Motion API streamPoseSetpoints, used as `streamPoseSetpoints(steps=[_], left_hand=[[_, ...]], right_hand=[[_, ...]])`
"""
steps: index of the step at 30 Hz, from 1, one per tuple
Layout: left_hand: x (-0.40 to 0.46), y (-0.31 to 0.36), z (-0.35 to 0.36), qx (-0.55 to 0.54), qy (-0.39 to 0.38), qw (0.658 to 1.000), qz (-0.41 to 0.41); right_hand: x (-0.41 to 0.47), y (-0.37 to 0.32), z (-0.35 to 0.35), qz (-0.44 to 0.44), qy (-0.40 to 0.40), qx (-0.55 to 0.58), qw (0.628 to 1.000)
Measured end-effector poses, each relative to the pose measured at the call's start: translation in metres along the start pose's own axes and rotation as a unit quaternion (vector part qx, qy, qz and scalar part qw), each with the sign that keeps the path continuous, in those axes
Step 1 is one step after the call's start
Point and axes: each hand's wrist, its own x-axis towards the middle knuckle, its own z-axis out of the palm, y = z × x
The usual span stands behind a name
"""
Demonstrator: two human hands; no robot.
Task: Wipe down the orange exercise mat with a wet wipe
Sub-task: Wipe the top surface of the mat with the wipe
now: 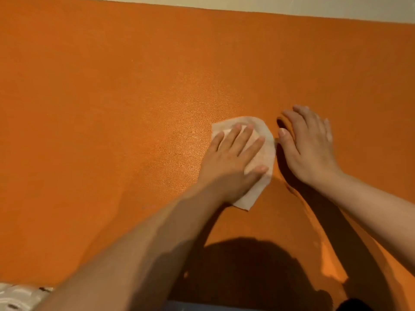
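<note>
Forearms are reaching over the orange mat (112,86); left hand (233,162) is pressing flat on the limp, thin wet wipe (267,153), right hand (307,144) is resting flat, empty, bracing just beside. Palm pressure should beat pinching.

Both forearms bare; no sleeves, apparently no rings.
</note>
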Motion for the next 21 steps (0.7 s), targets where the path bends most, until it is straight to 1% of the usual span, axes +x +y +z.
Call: streamPoseSetpoints(steps=[2, 3, 4, 5, 6, 7, 8, 9, 10, 11, 14, 17, 19, 21], left_hand=[[0.005, -0.024, -0.020, 0.003, 0.008, 0.998, 0.066], [0.000, -0.034, -0.025, 0.002, 0.030, 0.995, 0.097], [-0.009, -0.045, -0.026, -0.004, 0.061, 0.993, 0.102], [-0.019, -0.057, -0.024, -0.015, 0.093, 0.993, 0.071], [-0.033, -0.070, -0.019, -0.032, 0.117, 0.993, 0.007], [-0.049, -0.082, -0.014, -0.047, 0.137, 0.987, -0.075], [-0.065, -0.093, -0.010, -0.056, 0.153, 0.974, -0.155], [-0.080, -0.102, -0.006, -0.057, 0.160, 0.962, -0.215], [-0.093, -0.108, -0.004, -0.054, 0.158, 0.954, -0.248], [-0.102, -0.112, -0.003, -0.046, 0.150, 0.955, -0.253], [-0.111, -0.115, -0.002, -0.013, 0.139, 0.966, -0.216], [-0.107, -0.115, -0.001, -0.007, 0.149, 0.964, -0.222], [-0.107, -0.114, 0.000, -0.009, 0.154, 0.963, -0.223], [-0.107, -0.113, 0.000, -0.009, 0.158, 0.963, -0.218]], right_hand=[[-0.001, -0.013, -0.001, -0.014, -0.008, 0.017, 1.000], [-0.002, -0.019, 0.000, -0.018, -0.013, 0.026, 0.999], [-0.003, -0.026, 0.000, -0.021, -0.018, 0.036, 0.999], [-0.004, -0.033, 0.001, -0.026, -0.021, 0.046, 0.998], [-0.006, -0.041, 0.003, -0.034, -0.028, 0.056, 0.997], [-0.007, -0.051, 0.008, -0.048, -0.039, 0.062, 0.996], [-0.009, -0.060, 0.015, -0.068, -0.055, 0.064, 0.994], [-0.011, -0.068, 0.023, -0.089, -0.075, 0.061, 0.991], [-0.012, -0.075, 0.032, -0.108, -0.098, 0.055, 0.988], [-0.012, -0.078, 0.039, -0.119, -0.117, 0.045, 0.985], [-0.005, -0.071, 0.046, -0.115, -0.144, 0.009, 0.983], [0.009, -0.048, 0.042, -0.113, -0.106, -0.037, 0.987], [0.020, -0.034, 0.036, -0.086, -0.080, -0.061, 0.991], [0.030, -0.029, 0.030, -0.068, -0.082, -0.090, 0.990]])
